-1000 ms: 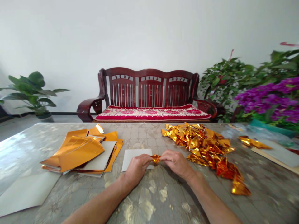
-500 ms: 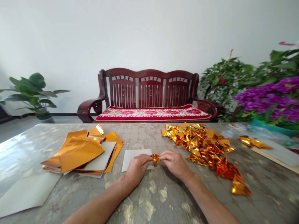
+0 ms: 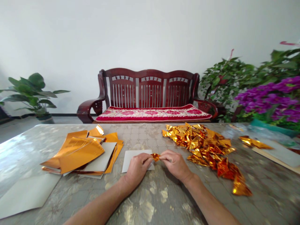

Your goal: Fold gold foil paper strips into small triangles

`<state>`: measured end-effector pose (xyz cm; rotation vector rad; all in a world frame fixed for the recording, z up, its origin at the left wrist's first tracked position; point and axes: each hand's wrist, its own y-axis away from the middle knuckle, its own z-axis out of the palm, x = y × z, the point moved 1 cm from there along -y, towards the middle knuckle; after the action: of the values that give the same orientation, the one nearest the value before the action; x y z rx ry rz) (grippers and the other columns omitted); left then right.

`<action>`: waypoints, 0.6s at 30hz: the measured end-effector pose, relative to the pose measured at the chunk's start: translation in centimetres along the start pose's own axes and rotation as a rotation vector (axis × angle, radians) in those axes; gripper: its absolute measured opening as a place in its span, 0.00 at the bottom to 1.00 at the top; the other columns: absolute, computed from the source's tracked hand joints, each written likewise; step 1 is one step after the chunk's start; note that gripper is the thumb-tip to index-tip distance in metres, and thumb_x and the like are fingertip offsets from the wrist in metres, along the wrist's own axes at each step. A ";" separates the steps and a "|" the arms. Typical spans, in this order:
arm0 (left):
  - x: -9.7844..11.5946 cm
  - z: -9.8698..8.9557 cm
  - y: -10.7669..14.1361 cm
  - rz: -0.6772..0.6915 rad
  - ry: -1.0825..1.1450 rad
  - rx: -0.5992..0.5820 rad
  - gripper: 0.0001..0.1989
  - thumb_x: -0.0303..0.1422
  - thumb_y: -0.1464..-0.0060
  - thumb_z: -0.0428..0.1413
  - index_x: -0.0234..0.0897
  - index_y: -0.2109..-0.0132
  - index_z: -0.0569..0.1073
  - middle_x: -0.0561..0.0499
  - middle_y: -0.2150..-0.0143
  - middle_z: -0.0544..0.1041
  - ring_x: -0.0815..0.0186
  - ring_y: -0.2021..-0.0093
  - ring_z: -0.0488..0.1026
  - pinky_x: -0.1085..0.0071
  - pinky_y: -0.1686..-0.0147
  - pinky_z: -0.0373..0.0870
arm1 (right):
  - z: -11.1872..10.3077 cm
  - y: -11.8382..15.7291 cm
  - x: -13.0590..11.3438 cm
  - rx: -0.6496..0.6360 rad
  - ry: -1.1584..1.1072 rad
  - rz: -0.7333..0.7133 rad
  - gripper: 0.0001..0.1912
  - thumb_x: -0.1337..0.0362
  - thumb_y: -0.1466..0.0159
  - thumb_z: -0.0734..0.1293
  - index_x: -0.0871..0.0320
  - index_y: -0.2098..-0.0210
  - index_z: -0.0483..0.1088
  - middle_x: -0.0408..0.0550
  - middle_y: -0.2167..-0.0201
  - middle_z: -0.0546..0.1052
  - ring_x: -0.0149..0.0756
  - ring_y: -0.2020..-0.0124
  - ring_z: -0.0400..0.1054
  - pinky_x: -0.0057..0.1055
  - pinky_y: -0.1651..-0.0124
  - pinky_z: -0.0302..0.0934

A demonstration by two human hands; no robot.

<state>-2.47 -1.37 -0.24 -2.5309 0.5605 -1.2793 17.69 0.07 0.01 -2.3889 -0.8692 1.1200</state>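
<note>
Between my two hands, near the middle of the table, is a small folded piece of gold foil paper [image 3: 155, 157]. My left hand [image 3: 138, 167] pinches its left end between thumb and fingers. On its right end, the fingers of my right hand [image 3: 175, 164] are closed in a pinch. A white sheet [image 3: 127, 161] lies flat behind and partly under my left hand. To the left rests a loose stack of gold sheets [image 3: 79, 154] with pale backs. A heap of folded gold foil pieces [image 3: 199, 143] spreads out to the right.
The patterned table [image 3: 145, 203] also holds a pale sheet [image 3: 28, 193] at front left. At right are a gold piece [image 3: 255, 143], pale sheets [image 3: 281, 154] and clear plastic [image 3: 239, 130]. Beyond stand a wooden bench [image 3: 151, 90], potted plants [image 3: 35, 93] and purple flowers [image 3: 272, 98].
My left thumb and fingers have shifted slightly on the foil piece, and the piece looks a little flatter. Both hands keep nearly the same place.
</note>
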 end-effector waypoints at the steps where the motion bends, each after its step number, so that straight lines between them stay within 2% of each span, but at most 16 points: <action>1: 0.0 0.0 0.0 -0.015 0.006 0.004 0.11 0.33 0.39 0.53 0.40 0.62 0.82 0.49 0.62 0.83 0.63 0.61 0.79 0.71 0.58 0.71 | 0.0 0.0 0.0 -0.003 0.002 0.006 0.13 0.75 0.40 0.65 0.53 0.66 0.80 0.45 0.67 0.80 0.33 0.65 0.74 0.27 0.60 0.67; 4: -0.2 0.1 -0.1 -0.070 0.011 0.029 0.12 0.33 0.40 0.54 0.38 0.67 0.81 0.50 0.67 0.83 0.64 0.65 0.78 0.72 0.63 0.70 | 0.1 -0.1 -0.4 -0.006 0.005 0.044 0.12 0.74 0.40 0.65 0.53 0.67 0.80 0.45 0.67 0.81 0.33 0.65 0.74 0.27 0.60 0.67; 7: -0.3 0.3 -0.1 -0.096 0.001 0.048 0.14 0.33 0.40 0.54 0.36 0.70 0.81 0.51 0.70 0.82 0.65 0.68 0.77 0.73 0.66 0.68 | 0.1 -0.2 -1.0 0.008 0.030 0.099 0.11 0.70 0.37 0.65 0.55 0.72 0.78 0.46 0.69 0.80 0.33 0.68 0.73 0.27 0.61 0.66; 12: -0.2 0.5 -0.1 -0.102 0.010 0.062 0.12 0.30 0.43 0.55 0.36 0.71 0.81 0.51 0.70 0.82 0.66 0.69 0.77 0.74 0.66 0.68 | 0.4 -0.4 -1.6 0.067 0.088 0.166 0.13 0.68 0.38 0.66 0.56 0.78 0.75 0.46 0.74 0.79 0.33 0.72 0.72 0.26 0.66 0.63; 18: -0.7 0.7 -0.2 -0.069 0.026 0.070 0.10 0.27 0.45 0.55 0.39 0.64 0.82 0.51 0.65 0.84 0.64 0.65 0.79 0.72 0.62 0.71 | 0.8 -0.4 -1.6 0.070 0.077 0.182 0.10 0.73 0.42 0.66 0.54 0.73 0.79 0.46 0.71 0.80 0.35 0.69 0.74 0.28 0.64 0.66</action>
<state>-2.22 -0.85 -1.08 -2.4998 0.4288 -1.3328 16.16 -0.62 0.63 -2.4748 -0.5870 1.0959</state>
